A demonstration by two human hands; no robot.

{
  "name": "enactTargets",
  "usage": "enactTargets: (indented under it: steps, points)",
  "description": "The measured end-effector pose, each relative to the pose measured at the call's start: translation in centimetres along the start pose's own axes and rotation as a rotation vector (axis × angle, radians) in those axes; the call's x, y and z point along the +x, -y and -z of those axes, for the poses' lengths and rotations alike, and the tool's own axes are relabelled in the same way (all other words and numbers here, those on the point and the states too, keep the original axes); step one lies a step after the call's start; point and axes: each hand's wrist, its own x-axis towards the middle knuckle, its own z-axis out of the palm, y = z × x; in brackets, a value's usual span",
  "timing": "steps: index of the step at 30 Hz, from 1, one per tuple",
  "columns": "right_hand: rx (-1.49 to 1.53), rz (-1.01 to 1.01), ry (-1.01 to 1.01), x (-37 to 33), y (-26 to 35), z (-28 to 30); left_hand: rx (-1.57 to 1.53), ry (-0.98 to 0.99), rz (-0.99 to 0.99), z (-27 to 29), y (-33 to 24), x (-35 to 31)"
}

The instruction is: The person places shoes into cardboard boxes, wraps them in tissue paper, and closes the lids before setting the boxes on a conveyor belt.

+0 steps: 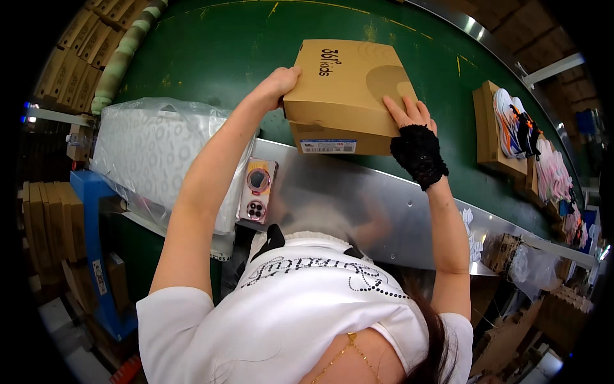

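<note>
Phone [257, 190] lies nearest, on the metal ledge [358, 198] below and inside the left hand, pink case, back up. Left of it, under the left forearm, sits a stack of clear bags [153, 150].

Box [348, 96], brown cardboard with its lid down, rests on the green belt [217, 51] at the ledge's far edge, label end toward me. Left hand [276, 85] is curled round its left end, fingers over the far side, gripping. Right hand [416, 137], in a black lace mitt, lies flat and spread on the lid near the right corner, pressing rather than grasping.

I judge the box closed and squared up, held by both hands on the belt; whether it is being set down or lifted off I cannot tell.

Beyond the right hand, further along the belt, stand open boxes [492, 131] with shoes [515, 121] on them, not yet packed by the look of it.

Hard to read: left fingertips behind the box, its contents, and everything toward the rim, where the stacked cartons bend and blur.
</note>
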Motion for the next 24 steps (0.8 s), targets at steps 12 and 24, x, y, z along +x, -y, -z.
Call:
enactTargets:
  steps: [12, 24]
  points:
    - [-0.05, 0.012, -0.142, -6.6, 2.6, -10.8, 0.153, -0.347, -0.575, -5.2, 10.3, -0.6]
    - [0.17, 0.204, -0.517, -5.9, 7.9, -14.8, -0.01, -0.213, -0.58, -6.0, 14.6, -0.4]
